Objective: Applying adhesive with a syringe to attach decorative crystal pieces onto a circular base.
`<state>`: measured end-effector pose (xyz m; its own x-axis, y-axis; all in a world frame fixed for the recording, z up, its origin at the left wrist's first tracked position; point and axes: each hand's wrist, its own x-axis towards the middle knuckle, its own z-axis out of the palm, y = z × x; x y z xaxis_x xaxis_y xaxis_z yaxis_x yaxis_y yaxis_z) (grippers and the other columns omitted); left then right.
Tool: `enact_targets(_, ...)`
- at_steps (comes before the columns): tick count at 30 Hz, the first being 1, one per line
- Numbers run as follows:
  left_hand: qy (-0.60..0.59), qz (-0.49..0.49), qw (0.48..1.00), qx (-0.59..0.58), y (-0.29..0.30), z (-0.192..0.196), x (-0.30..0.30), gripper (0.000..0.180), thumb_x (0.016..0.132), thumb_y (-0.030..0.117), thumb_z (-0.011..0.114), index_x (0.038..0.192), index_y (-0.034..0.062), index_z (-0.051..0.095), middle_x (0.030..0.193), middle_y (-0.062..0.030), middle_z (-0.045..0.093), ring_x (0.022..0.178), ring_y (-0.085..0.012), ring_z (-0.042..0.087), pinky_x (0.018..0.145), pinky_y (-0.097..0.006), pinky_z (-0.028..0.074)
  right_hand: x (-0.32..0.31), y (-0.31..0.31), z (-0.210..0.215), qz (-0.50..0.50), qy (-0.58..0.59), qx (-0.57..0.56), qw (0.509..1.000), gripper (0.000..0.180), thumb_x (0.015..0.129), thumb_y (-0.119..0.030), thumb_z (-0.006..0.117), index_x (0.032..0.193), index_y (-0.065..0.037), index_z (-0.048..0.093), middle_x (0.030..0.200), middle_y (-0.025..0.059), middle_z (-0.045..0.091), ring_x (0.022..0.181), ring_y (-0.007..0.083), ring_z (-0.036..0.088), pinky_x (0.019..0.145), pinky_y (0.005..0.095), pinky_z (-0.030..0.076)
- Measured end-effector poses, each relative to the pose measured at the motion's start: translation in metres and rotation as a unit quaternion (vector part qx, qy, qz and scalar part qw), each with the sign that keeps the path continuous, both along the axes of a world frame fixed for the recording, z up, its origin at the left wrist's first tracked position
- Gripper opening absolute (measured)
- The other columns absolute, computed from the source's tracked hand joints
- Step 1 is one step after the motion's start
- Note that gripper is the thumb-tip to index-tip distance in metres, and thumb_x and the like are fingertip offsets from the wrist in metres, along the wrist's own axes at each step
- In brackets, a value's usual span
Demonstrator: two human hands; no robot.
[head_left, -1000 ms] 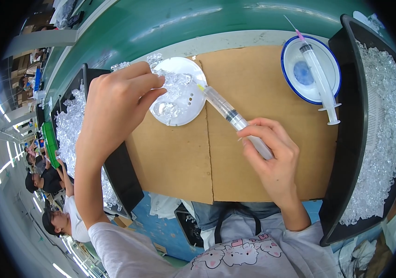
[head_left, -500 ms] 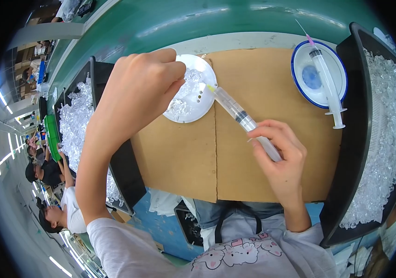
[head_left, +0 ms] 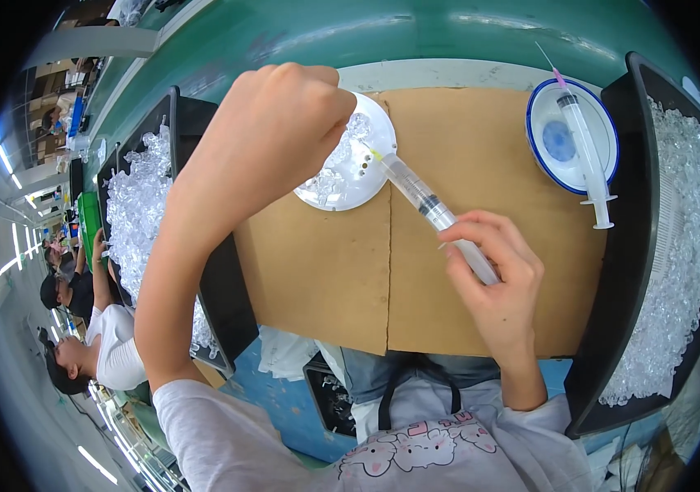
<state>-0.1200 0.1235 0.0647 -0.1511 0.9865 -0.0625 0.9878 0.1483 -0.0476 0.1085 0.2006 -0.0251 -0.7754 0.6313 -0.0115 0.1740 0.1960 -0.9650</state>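
Note:
My right hand (head_left: 504,279) grips a clear syringe (head_left: 417,197) by the plunger end, fingers wrapped round it. The syringe slants up and left, its yellow-green needle hub over the right side of a white plate (head_left: 373,180). Small clear plastic pieces (head_left: 358,126) and a few dark dots show on that plate. My left hand (head_left: 280,127) is held closed over the plate's left side, back of the hand upward. Its fingertips are mostly hidden, and I cannot see what they hold. The plate's left part lies behind this hand.
At the right, a second syringe (head_left: 583,148) with a pink needle hub rests across a blue-rimmed white bowl (head_left: 531,135). Black bins of clear plastic pieces stand on the left (head_left: 138,205) and right (head_left: 661,303). Brown cardboard (head_left: 473,131) covers the table. Other people sit far left.
My left hand has shifted slightly up and right over the plate. The syringe and my right hand have barely moved. The whole view has shifted a little.

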Motion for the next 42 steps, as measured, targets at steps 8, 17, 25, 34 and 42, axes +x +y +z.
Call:
enact_targets(8,-0.020,0.019,0.999,-0.037,0.000,0.003,-0.002,0.005,0.069,0.004,0.068,0.071,0.0020,0.064,0.071,-0.0100,0.058,0.064,-0.0301,0.056,0.059,-0.037,0.043,-0.001,-0.001,-0.003,-0.009,-0.002,0.011,1.000,0.016,0.073,0.006,0.063,0.087,-0.002,0.067,0.094,0.0084,0.062,0.071,0.0122,0.060,0.059,0.0238,0.047)
enact_targets(17,-0.067,0.020,0.998,0.006,0.003,0.006,-0.004,0.002,0.066,0.001,0.062,0.065,-0.0006,0.062,0.066,-0.0156,0.061,0.064,-0.0331,0.059,0.061,-0.039,0.048,-0.001,-0.001,0.000,-0.007,-0.016,-0.001,1.000,0.017,0.072,0.006,0.063,0.086,-0.003,0.068,0.092,0.0086,0.062,0.071,0.0130,0.061,0.060,0.0242,0.047)
enact_targets(25,-0.105,0.037,0.994,0.009,0.005,0.008,-0.009,0.004,0.066,0.003,0.064,0.066,-0.0006,0.063,0.067,-0.0154,0.063,0.067,-0.0336,0.060,0.065,-0.040,0.048,-0.001,-0.001,0.003,-0.006,-0.015,-0.005,1.000,0.017,0.072,0.006,0.063,0.085,-0.003,0.068,0.092,0.0090,0.062,0.070,0.0133,0.061,0.059,0.0241,0.047)
enact_targets(34,-0.101,0.022,0.995,0.012,0.005,0.007,-0.014,0.007,0.065,0.005,0.065,0.066,-0.0012,0.063,0.065,-0.0148,0.061,0.065,-0.0341,0.057,0.064,-0.040,0.047,-0.002,-0.001,0.010,-0.004,-0.028,0.003,1.000,0.017,0.071,0.005,0.064,0.085,-0.004,0.068,0.090,0.0089,0.063,0.070,0.0157,0.061,0.060,0.0257,0.047)
enact_targets(42,-0.096,0.022,0.995,0.002,0.008,0.007,-0.012,0.007,0.066,0.005,0.064,0.065,-0.0018,0.061,0.064,-0.0160,0.059,0.065,-0.0344,0.056,0.063,-0.041,0.046,-0.005,-0.002,0.015,-0.010,-0.037,0.030,0.999,0.016,0.072,0.004,0.065,0.085,-0.005,0.067,0.088,0.0097,0.063,0.072,0.0195,0.063,0.060,0.0281,0.048)
